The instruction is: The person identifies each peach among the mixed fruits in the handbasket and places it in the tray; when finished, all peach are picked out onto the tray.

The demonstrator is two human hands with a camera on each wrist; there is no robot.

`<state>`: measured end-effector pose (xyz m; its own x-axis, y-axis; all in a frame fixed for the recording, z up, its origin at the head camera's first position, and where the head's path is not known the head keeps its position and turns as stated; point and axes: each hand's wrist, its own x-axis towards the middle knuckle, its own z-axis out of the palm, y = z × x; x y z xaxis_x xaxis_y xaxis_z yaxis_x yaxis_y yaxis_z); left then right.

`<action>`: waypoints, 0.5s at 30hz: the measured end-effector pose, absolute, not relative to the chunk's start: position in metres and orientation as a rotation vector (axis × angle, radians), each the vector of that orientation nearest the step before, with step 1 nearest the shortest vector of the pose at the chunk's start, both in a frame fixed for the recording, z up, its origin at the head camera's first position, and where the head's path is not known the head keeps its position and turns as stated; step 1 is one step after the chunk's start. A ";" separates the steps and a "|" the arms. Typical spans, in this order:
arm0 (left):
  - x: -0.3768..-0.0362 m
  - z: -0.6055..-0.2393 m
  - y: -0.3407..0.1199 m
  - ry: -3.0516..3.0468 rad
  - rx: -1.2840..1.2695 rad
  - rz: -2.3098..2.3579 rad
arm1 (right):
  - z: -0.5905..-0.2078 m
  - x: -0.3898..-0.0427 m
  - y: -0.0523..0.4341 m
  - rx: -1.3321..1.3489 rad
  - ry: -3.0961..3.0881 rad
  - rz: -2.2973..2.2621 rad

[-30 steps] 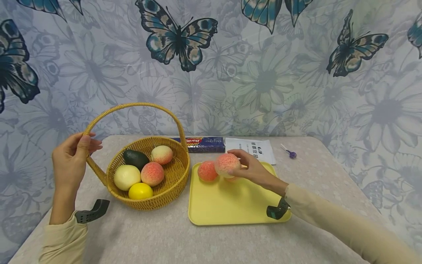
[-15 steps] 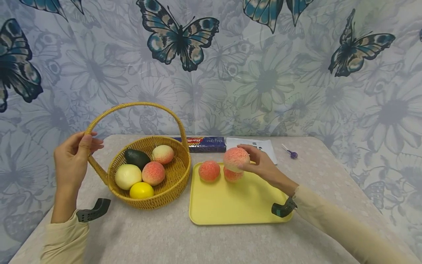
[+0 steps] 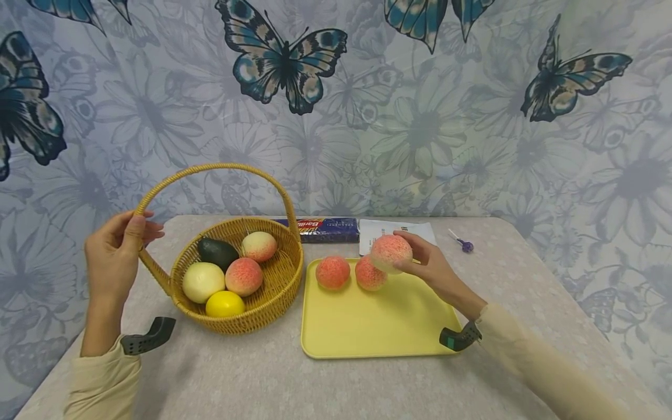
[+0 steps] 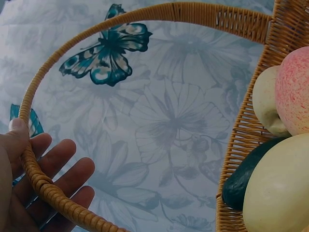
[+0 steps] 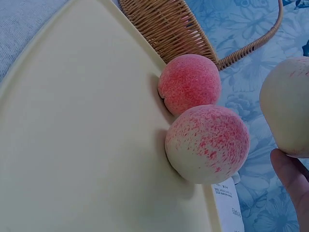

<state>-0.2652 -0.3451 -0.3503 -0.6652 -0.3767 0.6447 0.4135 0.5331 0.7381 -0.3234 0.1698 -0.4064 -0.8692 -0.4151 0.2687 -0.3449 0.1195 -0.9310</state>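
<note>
Head view. My right hand (image 3: 427, 265) holds a peach (image 3: 391, 253) above the far right part of the yellow tray (image 3: 367, 326), fingers curled round the fruit from the right side; it hangs just beside, and slightly above, the nearer of two peaches on the tray. Those two, the left tray peach (image 3: 332, 272) and the right tray peach (image 3: 370, 274), lie side by side along the tray's far edge, close enough that I would say they touch, though the right-wrist view leaves that a little uncertain.

My left hand (image 3: 112, 256) grips the left side of the wicker basket handle (image 3: 210, 169); the thumb is hooked over the cane and the fingers lie fairly straight behind it, as the left-wrist view shows.

The wicker basket (image 3: 273, 291) stands just left of the tray, nearly against it. Inside it lie an avocado (image 3: 217, 252), a pale peach (image 3: 258, 245), a red peach (image 3: 244, 276), a cream-coloured fruit (image 3: 202, 282) and a lemon (image 3: 224, 303).

Behind the tray on the table (image 3: 262, 379): a spaghetti packet (image 3: 328, 228), a white printed bag (image 3: 399, 232), and a small purple object (image 3: 464, 245) too small to identify.
</note>
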 end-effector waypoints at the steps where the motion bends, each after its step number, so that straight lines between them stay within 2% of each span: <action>1: -0.265 -0.350 -0.345 -1.952 -0.029 -1.216 | -0.407 -0.323 0.171 -0.782 2.300 -1.900; 15: -0.264 -0.349 -0.343 -1.956 -0.023 -1.210 | -0.422 -0.326 0.188 -0.707 2.344 -1.971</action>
